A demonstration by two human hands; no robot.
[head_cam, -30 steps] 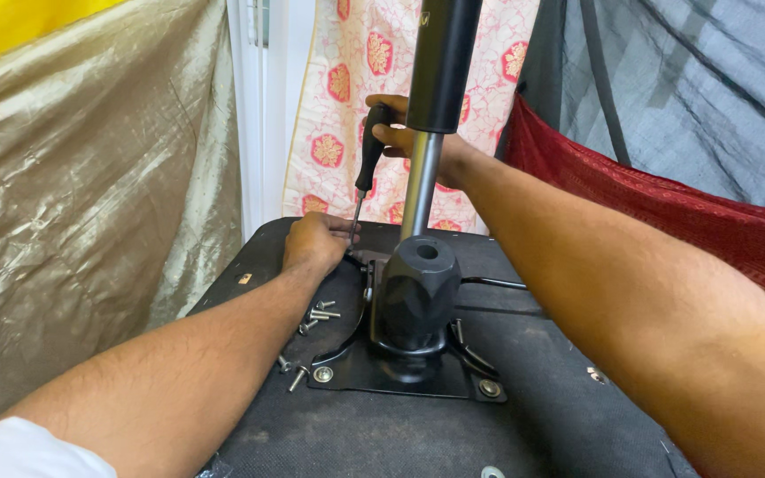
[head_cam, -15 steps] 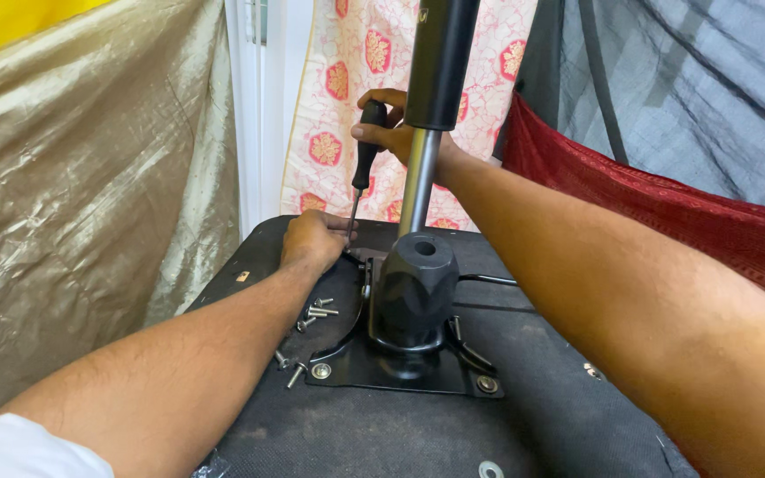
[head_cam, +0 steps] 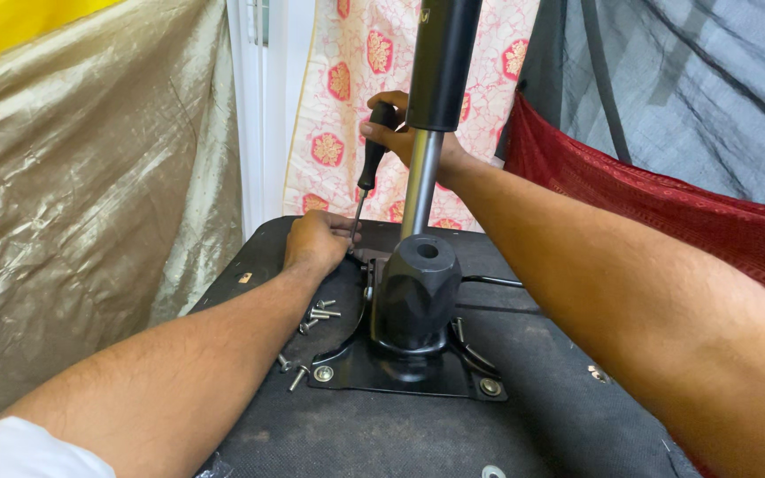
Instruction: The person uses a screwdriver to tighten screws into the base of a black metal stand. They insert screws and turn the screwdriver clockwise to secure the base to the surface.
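While the right hand [head_cam: 400, 133] clenches the screwdriver [head_cam: 369, 168] at frame centre, keep it upright; left hand [head_cam: 316, 241] pinches the screw, steadying.

Black seat underside [head_cam: 382, 434] and black mechanism [head_cam: 413, 296] — silver screws [head_cam: 316, 314]; floral pink-and-cream curtain [head_cam: 347, 106], gold drape [head_cam: 90, 204] — red cloth [head_cam: 666, 212].

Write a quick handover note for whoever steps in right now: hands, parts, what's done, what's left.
Right hand: gripping the black-handled screwdriver, tip down at the far edge of the black mounting plate.
Left hand: resting at the tip, steadying it.
Done: two near corner bolts sit in the plate.
Left: the far fastener under the tip; loose screws lie on the black seat underside, left of the plate.
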